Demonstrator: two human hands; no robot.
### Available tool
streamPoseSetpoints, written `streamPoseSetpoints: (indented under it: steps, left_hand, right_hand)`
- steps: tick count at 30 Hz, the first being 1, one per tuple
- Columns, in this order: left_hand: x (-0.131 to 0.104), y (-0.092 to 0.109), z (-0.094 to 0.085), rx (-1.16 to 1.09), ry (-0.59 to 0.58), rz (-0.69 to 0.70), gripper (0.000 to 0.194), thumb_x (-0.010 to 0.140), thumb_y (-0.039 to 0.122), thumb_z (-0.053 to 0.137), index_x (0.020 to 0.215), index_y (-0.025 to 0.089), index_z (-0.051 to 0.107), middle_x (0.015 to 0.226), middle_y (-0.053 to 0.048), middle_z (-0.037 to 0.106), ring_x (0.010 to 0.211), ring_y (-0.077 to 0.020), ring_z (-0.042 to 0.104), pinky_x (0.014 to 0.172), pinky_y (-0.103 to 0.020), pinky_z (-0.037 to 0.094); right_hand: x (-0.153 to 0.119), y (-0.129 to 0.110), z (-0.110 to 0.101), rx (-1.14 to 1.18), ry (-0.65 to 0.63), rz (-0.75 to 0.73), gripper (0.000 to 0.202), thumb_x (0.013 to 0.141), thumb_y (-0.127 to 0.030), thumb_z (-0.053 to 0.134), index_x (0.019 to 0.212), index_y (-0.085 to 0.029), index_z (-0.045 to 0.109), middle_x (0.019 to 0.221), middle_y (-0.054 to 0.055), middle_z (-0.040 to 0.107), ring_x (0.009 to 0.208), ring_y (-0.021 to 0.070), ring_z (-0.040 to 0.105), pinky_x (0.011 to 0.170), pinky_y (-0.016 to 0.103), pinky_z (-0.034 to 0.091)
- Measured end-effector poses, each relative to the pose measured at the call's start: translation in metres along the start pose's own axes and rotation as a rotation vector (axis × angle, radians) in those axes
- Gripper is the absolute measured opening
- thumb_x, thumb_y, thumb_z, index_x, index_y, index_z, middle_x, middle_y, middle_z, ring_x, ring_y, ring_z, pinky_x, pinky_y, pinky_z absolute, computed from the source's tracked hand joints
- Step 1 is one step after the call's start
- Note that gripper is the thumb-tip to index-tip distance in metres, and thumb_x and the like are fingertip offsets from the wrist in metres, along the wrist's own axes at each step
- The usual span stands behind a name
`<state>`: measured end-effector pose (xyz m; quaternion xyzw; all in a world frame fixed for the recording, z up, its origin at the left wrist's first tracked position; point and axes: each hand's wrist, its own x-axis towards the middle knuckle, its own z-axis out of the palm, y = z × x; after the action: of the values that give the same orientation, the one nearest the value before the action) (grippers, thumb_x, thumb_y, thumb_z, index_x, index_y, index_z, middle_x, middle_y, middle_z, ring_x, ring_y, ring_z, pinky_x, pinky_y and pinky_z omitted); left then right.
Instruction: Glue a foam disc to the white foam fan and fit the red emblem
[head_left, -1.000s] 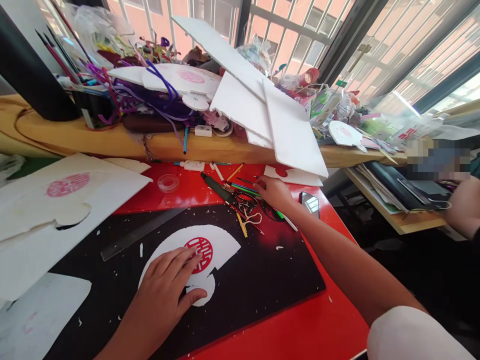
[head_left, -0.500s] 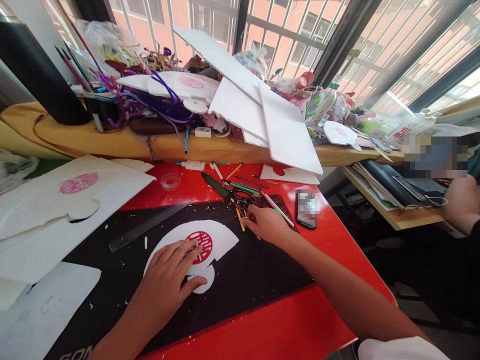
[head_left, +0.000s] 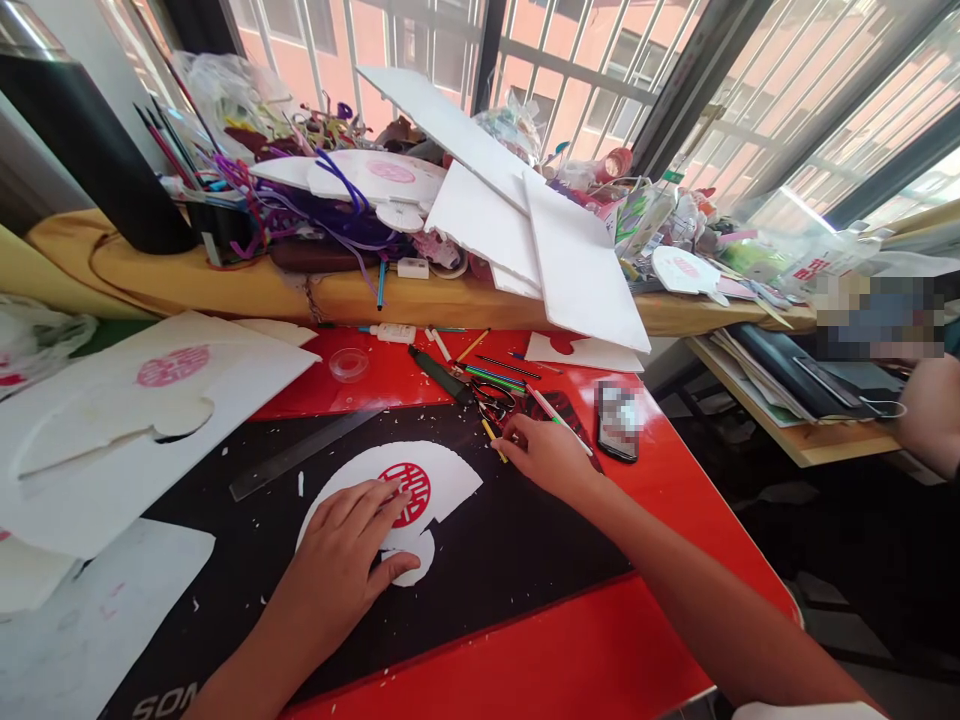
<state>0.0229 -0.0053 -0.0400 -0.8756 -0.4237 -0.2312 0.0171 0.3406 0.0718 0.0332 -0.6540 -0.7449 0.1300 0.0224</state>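
A white fan-shaped cutout (head_left: 450, 470) with a round red pattern lies on the black mat (head_left: 517, 560). Spread flat over its left part is my left hand (head_left: 345, 540), thumb on the small rounded lobe. My right hand (head_left: 551, 455) is beside the black-handled scissors (head_left: 495, 395), its fingers bent together at a short yellow stick (head_left: 493, 440). What lies between these fingertips is too small to make out. Several pens and a green-handled tool (head_left: 439, 375) are just beyond that hand.
White foam sheets (head_left: 585, 260) lean from the cluttered sill over the red table (head_left: 525, 670). A phone (head_left: 618, 420) lies right of my right hand, a clear ruler (head_left: 300, 455) behind my left. Another person's arm (head_left: 930, 410) shows at the far right.
My right hand has shifted slightly from the scissors' handles toward the short yellow stick. My left hand stays on the cutout. The whole view has shifted a little.
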Motion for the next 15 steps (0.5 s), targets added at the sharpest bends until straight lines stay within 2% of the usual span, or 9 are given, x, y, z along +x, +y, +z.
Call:
streamPoseSetpoints:
  steps: [4, 9, 11, 15]
  left_hand:
    - [0.002, 0.002, -0.003, 0.018, -0.001, 0.000, 0.059, 0.110, 0.062, 0.038, 0.135, 0.019, 0.069, 0.135, -0.012, 0.075, 0.123, -0.0318, 0.067, 0.104, -0.048, 0.046]
    - [0.002, 0.002, -0.003, 0.023, 0.003, 0.006, 0.057, 0.111, 0.061, 0.037, 0.136, 0.020, 0.069, 0.136, -0.012, 0.075, 0.123, -0.0315, 0.067, 0.106, -0.047, 0.044]
    - [0.002, 0.001, -0.002, 0.022, 0.009, 0.015, 0.057, 0.111, 0.060, 0.038, 0.136, 0.020, 0.069, 0.136, -0.012, 0.075, 0.123, -0.0317, 0.067, 0.106, -0.047, 0.044]
    - [0.001, -0.001, 0.000, 0.013, 0.029, 0.023, 0.054, 0.110, 0.059, 0.041, 0.134, 0.019, 0.070, 0.135, -0.012, 0.075, 0.123, -0.0323, 0.066, 0.105, -0.047, 0.044]
  right_hand:
    - [0.001, -0.010, 0.009, -0.042, -0.046, -0.037, 0.024, 0.102, -0.046, 0.071, 0.105, -0.022, 0.074, 0.084, 0.006, 0.080, 0.079, 0.0254, 0.074, 0.062, 0.031, 0.030]
    - [0.015, -0.001, 0.000, 0.050, 0.053, -0.019, 0.026, 0.107, -0.046, 0.062, 0.103, -0.024, 0.075, 0.076, 0.002, 0.076, 0.074, 0.0219, 0.070, 0.065, 0.029, 0.035]
    - [0.027, 0.005, -0.009, 0.012, 0.114, 0.007, 0.028, 0.108, -0.046, 0.059, 0.107, -0.024, 0.076, 0.081, 0.003, 0.077, 0.076, 0.0219, 0.070, 0.067, 0.029, 0.038]
    - [0.057, 0.015, -0.021, -0.073, 0.118, 0.060, 0.024, 0.108, -0.036, 0.057, 0.117, -0.024, 0.076, 0.102, 0.007, 0.082, 0.094, 0.0258, 0.073, 0.073, 0.030, 0.042]
